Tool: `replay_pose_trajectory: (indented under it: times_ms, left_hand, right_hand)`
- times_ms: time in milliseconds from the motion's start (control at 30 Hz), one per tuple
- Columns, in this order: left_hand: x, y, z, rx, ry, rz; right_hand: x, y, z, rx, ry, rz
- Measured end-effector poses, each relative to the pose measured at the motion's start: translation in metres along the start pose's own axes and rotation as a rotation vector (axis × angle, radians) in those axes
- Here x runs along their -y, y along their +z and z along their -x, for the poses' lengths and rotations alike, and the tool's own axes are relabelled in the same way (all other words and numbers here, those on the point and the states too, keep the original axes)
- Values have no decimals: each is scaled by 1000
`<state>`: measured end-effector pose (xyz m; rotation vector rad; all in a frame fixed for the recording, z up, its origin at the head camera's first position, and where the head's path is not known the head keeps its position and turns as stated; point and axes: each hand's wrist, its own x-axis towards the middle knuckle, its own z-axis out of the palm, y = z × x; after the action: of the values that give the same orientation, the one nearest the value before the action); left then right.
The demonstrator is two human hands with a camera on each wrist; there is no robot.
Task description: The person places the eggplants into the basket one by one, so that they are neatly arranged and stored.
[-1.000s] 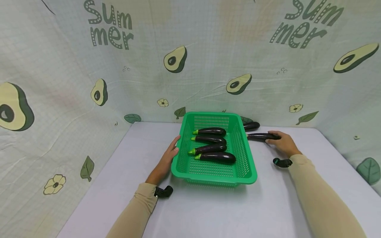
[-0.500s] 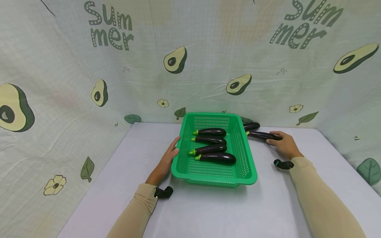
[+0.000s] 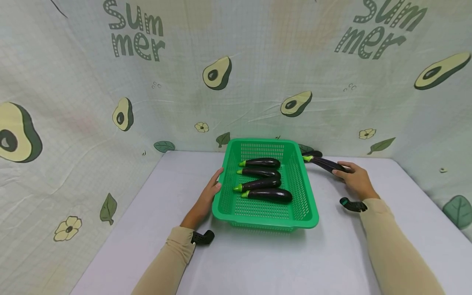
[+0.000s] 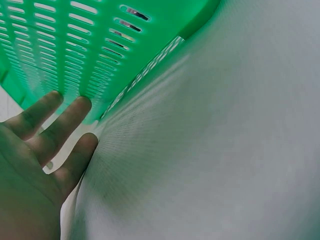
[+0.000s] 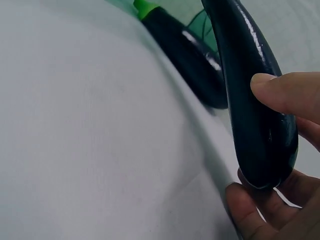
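Observation:
My right hand (image 3: 357, 182) holds a dark purple eggplant (image 3: 326, 164) by its thick end, right of the green basket (image 3: 265, 223). In the right wrist view the thumb lies along this eggplant (image 5: 252, 95) and the fingers curl beneath its end. Its green stem end points toward the basket's right rim. Another eggplant (image 5: 185, 57) lies on the table behind it, partly hidden by the basket in the head view. My left hand (image 3: 205, 200) rests with straight fingers against the basket's left side; its fingertips touch the perforated wall (image 4: 75, 60) in the left wrist view.
Inside the basket several eggplants (image 3: 267, 195) lie side by side, green stems to the left. The basket stands on a white table (image 3: 254, 266). A hanging cloth (image 3: 258, 41) printed with avocados and leaves closes off the back and sides.
My right hand has shifted slightly right and nearer to me, turning the eggplant so its stem end has swung farther back and up. The left hand and basket look unmoved.

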<state>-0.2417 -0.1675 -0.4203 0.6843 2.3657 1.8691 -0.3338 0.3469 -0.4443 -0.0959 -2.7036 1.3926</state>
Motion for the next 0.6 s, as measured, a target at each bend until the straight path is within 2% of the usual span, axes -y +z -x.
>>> replay_pose_trajectory:
  times_ms: [200,433,600]
  left_hand:
    - [1,0,-1,3,-1,-11]
    - [36,-1,-12,-19,-6,-9]
    - [41,0,-12,-57,13,-12]
  right_hand:
    - [3,4,5,-16,31,-95]
    - [7,9,14,-49,47,-183]
    - [11,11,18,-63,14,-228]
